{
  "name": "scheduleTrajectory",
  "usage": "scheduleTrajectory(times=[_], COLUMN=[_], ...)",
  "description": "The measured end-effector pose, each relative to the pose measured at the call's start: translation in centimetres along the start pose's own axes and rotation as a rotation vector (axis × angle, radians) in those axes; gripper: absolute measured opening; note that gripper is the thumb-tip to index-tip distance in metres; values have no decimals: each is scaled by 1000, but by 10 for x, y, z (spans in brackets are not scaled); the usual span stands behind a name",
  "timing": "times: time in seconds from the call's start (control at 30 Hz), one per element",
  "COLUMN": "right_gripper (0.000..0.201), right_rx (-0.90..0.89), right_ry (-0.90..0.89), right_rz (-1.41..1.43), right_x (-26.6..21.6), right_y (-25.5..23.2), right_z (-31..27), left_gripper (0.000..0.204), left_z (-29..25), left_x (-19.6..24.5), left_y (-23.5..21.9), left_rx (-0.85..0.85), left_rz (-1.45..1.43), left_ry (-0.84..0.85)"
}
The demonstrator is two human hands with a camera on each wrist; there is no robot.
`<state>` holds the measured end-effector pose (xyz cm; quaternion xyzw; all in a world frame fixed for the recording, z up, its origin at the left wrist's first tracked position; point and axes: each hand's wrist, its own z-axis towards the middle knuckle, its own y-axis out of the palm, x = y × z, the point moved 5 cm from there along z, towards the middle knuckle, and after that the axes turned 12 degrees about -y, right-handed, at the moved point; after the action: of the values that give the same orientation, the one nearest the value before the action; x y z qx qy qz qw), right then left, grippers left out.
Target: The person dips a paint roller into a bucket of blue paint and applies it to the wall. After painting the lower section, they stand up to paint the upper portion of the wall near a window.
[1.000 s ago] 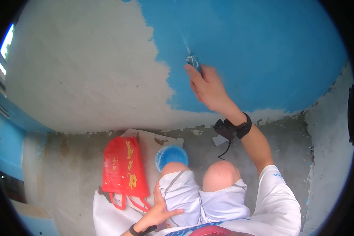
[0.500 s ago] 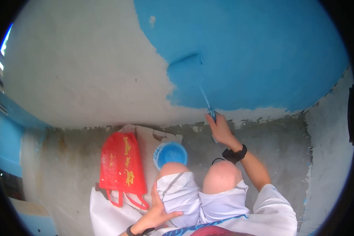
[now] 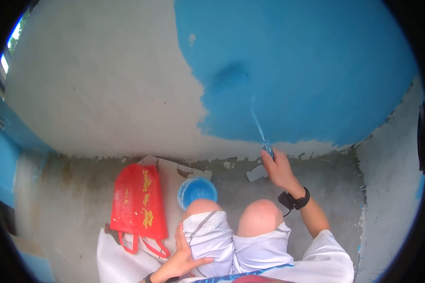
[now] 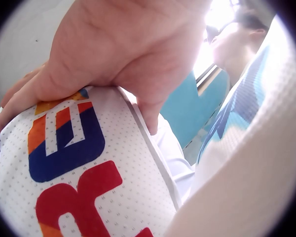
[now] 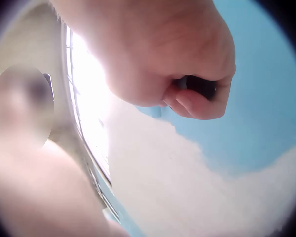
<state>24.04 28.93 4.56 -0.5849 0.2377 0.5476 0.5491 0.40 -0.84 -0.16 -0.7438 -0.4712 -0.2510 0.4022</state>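
Note:
My right hand (image 3: pixel 283 172) grips the handle (image 3: pixel 267 149) of a paint roller, low in front of the wall. The roller's blurred blue sleeve (image 3: pixel 229 78) lies over the blue paint (image 3: pixel 311 70), close to its ragged left border with the bare wall (image 3: pixel 104 80). In the right wrist view the fingers (image 5: pixel 200 106) curl round the dark handle. My left hand (image 3: pixel 182 258) rests on the left thigh, fingers along its outer side and thumb across the white shorts (image 3: pixel 210 245). The left wrist view shows this hand (image 4: pixel 133 44) over the printed fabric (image 4: pixel 123 143).
A blue paint bucket (image 3: pixel 180 192) stands on the floor before the left knee. Left of it a red drawstring bag (image 3: pixel 139 203) lies partly on pale sheeting (image 3: pixel 167 170). A small pale scrap (image 3: pixel 256 173) lies near the wall's foot. A side wall (image 3: pixel 387 188) bounds the right.
My right hand has come down and slightly right, bringing the roller's sleeve from above the view down onto the lower blue area. The left hand stays on the thigh.

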Motion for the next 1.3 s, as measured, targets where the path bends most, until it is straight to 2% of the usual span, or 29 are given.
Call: scheduleTrajectory(times=[0.23,0.33,0.47,0.67,0.77,0.83,1.03,1.17,1.23,1.3], right_gripper=[40,42,44,44,47,49,47,48,47,46], right_rx=[90,39,-21,-56,-109,-223,-208,-86,-44,-37], right_ry=[-217,-244,-230,-95,-102,-211,-151,-217,-111,-78], right_rz=[-70,-33,15,-100,-122,-169,-88,-17,-95,-107], right_x=[-88,-118,-99,-45,-54,-71,-109,-77,-56,-51], right_y=[20,29,38,38,37,42,56,47,32,28], right_z=[84,99,100,68,68,85,100,86,73,66], left_gripper=[143,143,144,149,150,150,149,149,149,149], left_z=[-2,-3,-5,-1,2,2,2,5,7,10], left_x=[-4,-3,-2,2,2,3,7,5,0,-5], left_y=[2,1,1,-2,0,1,0,-1,-1,-2], left_rx=[47,43,30,7,-13,-30,9,20,11,-7], left_rz=[38,50,32,103,105,95,57,95,88,76], left_ry=[51,19,-3,-27,-21,-31,-55,-54,-46,-42])
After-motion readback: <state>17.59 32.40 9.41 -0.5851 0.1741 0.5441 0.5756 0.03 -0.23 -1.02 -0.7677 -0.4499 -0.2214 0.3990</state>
